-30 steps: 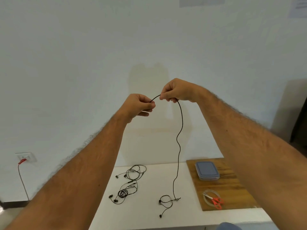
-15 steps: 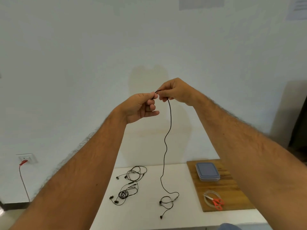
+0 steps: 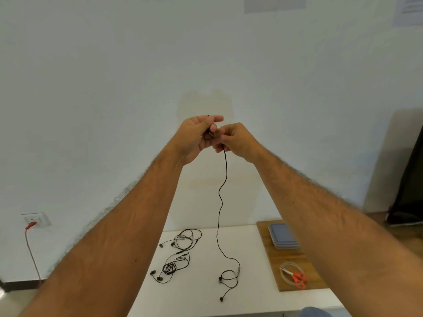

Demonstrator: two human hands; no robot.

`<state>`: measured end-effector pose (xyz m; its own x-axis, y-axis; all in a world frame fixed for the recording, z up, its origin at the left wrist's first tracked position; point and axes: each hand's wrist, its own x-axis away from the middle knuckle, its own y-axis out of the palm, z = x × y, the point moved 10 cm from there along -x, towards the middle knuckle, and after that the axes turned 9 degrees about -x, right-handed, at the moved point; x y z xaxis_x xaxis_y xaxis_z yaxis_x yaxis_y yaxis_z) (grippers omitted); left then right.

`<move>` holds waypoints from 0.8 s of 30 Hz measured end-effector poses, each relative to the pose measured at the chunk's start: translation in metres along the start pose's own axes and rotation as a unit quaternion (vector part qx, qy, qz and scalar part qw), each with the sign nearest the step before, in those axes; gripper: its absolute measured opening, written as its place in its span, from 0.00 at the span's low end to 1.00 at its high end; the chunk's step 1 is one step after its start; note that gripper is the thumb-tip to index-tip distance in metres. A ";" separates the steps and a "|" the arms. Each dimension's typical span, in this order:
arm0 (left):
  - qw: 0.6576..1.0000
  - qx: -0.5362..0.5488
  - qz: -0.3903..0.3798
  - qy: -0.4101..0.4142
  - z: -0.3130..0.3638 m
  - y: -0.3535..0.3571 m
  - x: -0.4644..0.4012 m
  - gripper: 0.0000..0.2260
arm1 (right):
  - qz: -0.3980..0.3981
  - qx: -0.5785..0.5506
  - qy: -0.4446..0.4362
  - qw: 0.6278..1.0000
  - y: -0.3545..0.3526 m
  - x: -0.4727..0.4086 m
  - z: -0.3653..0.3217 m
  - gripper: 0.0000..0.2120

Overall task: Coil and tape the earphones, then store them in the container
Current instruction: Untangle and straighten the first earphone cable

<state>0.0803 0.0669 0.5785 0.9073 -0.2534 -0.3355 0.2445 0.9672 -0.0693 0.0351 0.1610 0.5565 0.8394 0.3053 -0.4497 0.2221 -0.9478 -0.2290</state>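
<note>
Hands now touching, cord dangling below — plug seemingly left.

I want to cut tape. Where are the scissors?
The orange-handled scissors lie on the wooden board at the table's right side, atop a clear tape roll, nearer than the blue containers.

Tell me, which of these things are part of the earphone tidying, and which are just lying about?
Part of the job:
held earphones, pinched by left hand and right hand
two more earphone sets
blue containers
tape roll
scissors

Lying about:
wooden board
wall socket
</note>
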 end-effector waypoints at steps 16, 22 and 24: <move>0.937 -0.022 0.284 0.202 0.143 -0.106 -0.019 0.09 | 0.051 0.170 -0.012 0.984 -0.045 -0.031 -0.079 0.04; 0.930 -0.102 0.319 0.150 0.103 -0.121 -0.020 0.11 | 0.062 0.219 -0.081 0.970 -0.055 -0.040 -0.150 0.04; 0.936 -0.128 0.306 0.119 0.083 -0.117 -0.023 0.12 | -0.021 0.243 -0.069 0.967 -0.028 -0.035 -0.150 0.03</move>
<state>0.0591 -0.0423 0.6723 0.7416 0.3311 -0.5834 -0.4129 0.9107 -0.0081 0.0735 0.1632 0.7081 0.7524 0.3842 -0.5351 -0.0329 -0.7894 -0.6130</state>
